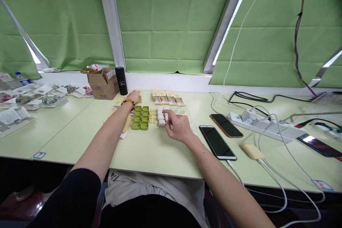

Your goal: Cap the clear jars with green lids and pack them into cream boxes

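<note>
My left hand reaches to the far side of the table, beside a small cream cardboard box. Its fingers are mostly hidden behind the back of the hand, so a hold on the box cannot be made out. My right hand hovers over small white cylindrical pieces; its index finger points out over them and the other fingers curl in, with nothing seen in them. Between the hands lie two columns of green square trays and small pale yellow pieces. Clear round plastic pieces lie partly behind my right hand.
Several open cream boxes stand at the back. A brown carton and black bottle are behind my left hand. Packaged goods cover the left. Phones, a power strip and cables lie right.
</note>
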Motion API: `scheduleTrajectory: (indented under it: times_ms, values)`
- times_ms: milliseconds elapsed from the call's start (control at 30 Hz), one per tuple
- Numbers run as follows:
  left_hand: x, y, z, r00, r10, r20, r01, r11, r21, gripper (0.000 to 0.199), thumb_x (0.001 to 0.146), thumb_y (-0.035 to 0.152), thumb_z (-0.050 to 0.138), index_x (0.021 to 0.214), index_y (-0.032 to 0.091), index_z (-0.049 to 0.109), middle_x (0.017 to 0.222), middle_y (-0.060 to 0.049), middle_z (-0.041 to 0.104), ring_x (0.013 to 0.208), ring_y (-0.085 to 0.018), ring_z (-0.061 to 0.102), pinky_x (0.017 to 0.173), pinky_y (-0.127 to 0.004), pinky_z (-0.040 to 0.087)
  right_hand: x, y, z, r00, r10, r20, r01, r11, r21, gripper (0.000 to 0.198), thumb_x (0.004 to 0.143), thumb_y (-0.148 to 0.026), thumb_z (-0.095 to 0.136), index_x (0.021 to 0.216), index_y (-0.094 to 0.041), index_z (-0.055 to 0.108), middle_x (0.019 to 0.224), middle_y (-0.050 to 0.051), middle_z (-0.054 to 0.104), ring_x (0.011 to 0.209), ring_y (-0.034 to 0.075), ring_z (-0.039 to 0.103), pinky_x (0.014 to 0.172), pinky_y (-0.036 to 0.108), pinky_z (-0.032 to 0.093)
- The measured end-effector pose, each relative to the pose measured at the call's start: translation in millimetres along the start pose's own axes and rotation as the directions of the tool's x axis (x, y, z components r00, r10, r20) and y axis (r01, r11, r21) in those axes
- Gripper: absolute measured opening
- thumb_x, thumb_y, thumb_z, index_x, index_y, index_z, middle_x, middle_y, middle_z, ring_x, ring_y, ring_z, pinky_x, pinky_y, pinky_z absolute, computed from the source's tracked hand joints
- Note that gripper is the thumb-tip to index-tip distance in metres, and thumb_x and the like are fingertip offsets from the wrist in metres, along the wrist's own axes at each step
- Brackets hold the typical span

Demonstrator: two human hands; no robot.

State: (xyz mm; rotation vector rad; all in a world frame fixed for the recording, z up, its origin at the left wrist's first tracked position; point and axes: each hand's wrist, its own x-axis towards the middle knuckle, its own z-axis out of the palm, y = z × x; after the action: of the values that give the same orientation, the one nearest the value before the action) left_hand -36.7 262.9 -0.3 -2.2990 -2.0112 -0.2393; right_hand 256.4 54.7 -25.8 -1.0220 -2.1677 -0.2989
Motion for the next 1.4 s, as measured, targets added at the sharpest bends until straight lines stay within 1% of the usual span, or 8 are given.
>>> scheduleTrajectory:
  times_ms: [267,500,667,767,833,1033,1200,1400]
  values:
    - [2,3,-2,1.0,-0.013,0.007,0.013,1.0,-0.024,0.05,0.083,0.014,0.065,0.134,0.015,0.063,0.137,-0.02,0.064,0.125,-0.034,0.066,0.106,-0.042,0.054,0,-1,-1,0.999,0.003,0.033,-0.002,1.0,-0.013,0.054,0.079,-0.016,0.054,0.134,-0.019,0.057,0.074,-0.001,0.072,0.058,0.019,0.06,0.058,0.029,0.026]
    - [-22,4,-26,0.997,-0.011,-0.071,0.007,0.998,-0.061,0.077,0.08,0.015,0.07,0.154,0.014,0.049,0.143,-0.022,0.062,0.125,-0.036,0.067,0.109,-0.045,0.053,-2,1,4,0.996,0.018,0.09,-0.016,0.999,-0.03,0.049,0.08,-0.016,0.054,0.128,-0.019,0.064,0.078,0.001,0.076,0.06,0.019,0.059,0.058,0.03,0.024]
    - [-64,18,-50,0.979,0.039,-0.202,-0.068,0.988,-0.135,0.058,0.096,0.021,0.056,0.154,0.018,0.054,0.153,-0.013,0.061,0.141,-0.029,0.058,0.119,-0.04,0.046,-5,-8,12,0.98,-0.004,0.198,0.0,1.0,0.019,0.039,0.079,-0.013,0.056,0.114,-0.02,0.071,0.09,0.004,0.081,0.068,0.02,0.065,0.06,0.03,0.027]
    - [-108,34,-60,0.919,0.085,-0.385,-0.198,0.944,-0.265,0.038,0.099,0.022,0.054,0.133,0.019,0.071,0.131,-0.01,0.076,0.122,-0.027,0.068,0.111,-0.043,0.052,-7,-20,18,0.95,-0.058,0.305,0.041,0.997,0.062,0.03,0.083,-0.013,0.056,0.106,-0.02,0.074,0.095,0.006,0.082,0.074,0.02,0.068,0.062,0.03,0.028]
    - [-140,44,-63,0.894,0.176,-0.413,-0.29,0.928,-0.232,0.03,0.098,0.021,0.054,0.119,0.021,0.075,0.112,-0.008,0.08,0.11,-0.026,0.07,0.101,-0.042,0.055,-9,-28,22,0.921,-0.097,0.377,0.073,0.994,0.078,0.024,0.086,-0.014,0.057,0.101,-0.02,0.074,0.09,0.006,0.081,0.073,0.02,0.066,0.063,0.03,0.027]
    - [-197,52,-45,0.897,0.37,-0.241,-0.381,0.925,0.001,0.02,0.093,0.022,0.058,0.09,0.021,0.078,0.085,-0.01,0.075,0.087,-0.027,0.069,0.08,-0.04,0.05,-11,-42,27,0.872,-0.157,0.464,0.121,0.987,0.107,0.016,0.092,-0.017,0.058,0.094,-0.02,0.073,0.087,0.005,0.081,0.068,0.017,0.064,0.061,0.031,0.022]
    - [-201,46,-26,0.872,0.484,-0.071,-0.481,0.875,0.052,0.017,0.09,0.03,0.065,0.083,0.022,0.078,0.077,-0.011,0.072,0.08,-0.029,0.067,0.081,-0.046,0.048,-12,-40,28,0.892,-0.158,0.425,0.12,0.986,0.115,0.014,0.091,-0.017,0.06,0.093,-0.021,0.074,0.081,0.004,0.08,0.065,0.017,0.065,0.06,0.03,0.022]
    - [-201,46,-19,0.876,0.481,-0.022,-0.482,0.876,0.001,0.017,0.084,0.02,0.065,0.068,0.022,0.07,0.067,-0.012,0.066,0.073,-0.03,0.063,0.083,-0.048,0.045,-12,-36,28,0.908,-0.115,0.402,0.073,0.99,0.12,0.011,0.091,-0.019,0.064,0.093,-0.021,0.074,0.08,0.002,0.079,0.066,0.017,0.067,0.061,0.029,0.028]
